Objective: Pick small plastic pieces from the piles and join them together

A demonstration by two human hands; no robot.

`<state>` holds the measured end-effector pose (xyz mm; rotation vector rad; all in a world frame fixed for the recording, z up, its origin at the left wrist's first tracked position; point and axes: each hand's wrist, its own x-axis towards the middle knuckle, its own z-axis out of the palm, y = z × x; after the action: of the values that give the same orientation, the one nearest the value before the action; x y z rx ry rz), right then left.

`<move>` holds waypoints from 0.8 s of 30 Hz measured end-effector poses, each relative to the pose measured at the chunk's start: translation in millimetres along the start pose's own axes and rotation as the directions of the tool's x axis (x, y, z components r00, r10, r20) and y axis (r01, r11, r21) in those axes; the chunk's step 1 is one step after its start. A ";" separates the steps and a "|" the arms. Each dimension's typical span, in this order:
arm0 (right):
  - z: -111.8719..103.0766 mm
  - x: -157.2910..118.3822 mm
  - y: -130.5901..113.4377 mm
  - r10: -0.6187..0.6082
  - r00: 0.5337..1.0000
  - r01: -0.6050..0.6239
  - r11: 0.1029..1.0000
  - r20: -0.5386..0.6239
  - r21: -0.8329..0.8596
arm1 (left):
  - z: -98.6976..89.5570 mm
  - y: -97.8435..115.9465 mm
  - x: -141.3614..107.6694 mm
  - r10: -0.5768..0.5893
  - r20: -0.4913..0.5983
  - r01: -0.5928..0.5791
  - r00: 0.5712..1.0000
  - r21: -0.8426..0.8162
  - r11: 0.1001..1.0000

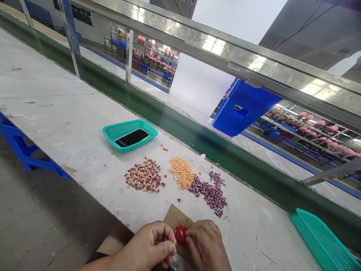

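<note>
The right hand (207, 246) held a red ball (180, 234) in a narrow grip over a cardboard sheet (176, 217) near the worktop (56, 82) edge; the left hand (146, 248) pinched a tiny piece (175, 244) against it. A slipped pinch could lose that piece among the bead piles (182, 173).

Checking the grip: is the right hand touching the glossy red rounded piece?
Touching. The head view shows the right hand with its fingers pressed against the glossy red rounded piece, no gap.

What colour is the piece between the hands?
The glossy piece is red, best seen in the head view.
</note>
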<state>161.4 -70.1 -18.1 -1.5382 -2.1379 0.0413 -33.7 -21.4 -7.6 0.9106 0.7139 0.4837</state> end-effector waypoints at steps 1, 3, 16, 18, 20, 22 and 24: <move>-0.5 0.5 -0.9 -0.007 1.000 0.007 0.999 -0.010 0.031 | 0.4 0.3 0.1 0.004 0.005 -0.004 1.000 -0.011 1.000; -0.4 1.4 -4.4 0.002 0.999 0.003 0.989 -0.036 0.145 | 0.9 0.3 0.4 0.005 0.020 -0.005 1.000 -0.031 1.000; 8.1 5.8 -23.2 0.113 0.988 -0.045 0.866 -0.106 0.498 | 0.0 -4.6 -0.6 0.083 0.082 -0.077 0.993 -0.065 0.995; 8.4 5.5 -22.8 0.110 0.988 -0.044 0.868 -0.107 0.494 | 0.3 -4.3 -1.0 0.076 0.077 -0.070 0.994 -0.077 0.995; 8.4 5.2 -22.9 0.118 0.987 -0.050 0.867 -0.107 0.496 | 0.7 -3.8 -0.9 0.079 0.069 -0.074 0.994 -0.080 0.994; 8.7 5.1 -23.4 0.124 0.985 -0.050 0.864 -0.116 0.500 | 0.8 -3.8 -0.2 0.089 0.056 -0.085 0.994 -0.076 0.993; 9.5 5.1 -24.2 0.121 0.985 -0.043 0.864 -0.124 0.501 | 0.8 -4.3 0.7 0.102 0.057 -0.097 0.993 -0.084 0.992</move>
<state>135.0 -71.7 -17.1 -1.2737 -1.7565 0.4565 -32.3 -23.6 -11.2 0.8836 0.5909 0.5671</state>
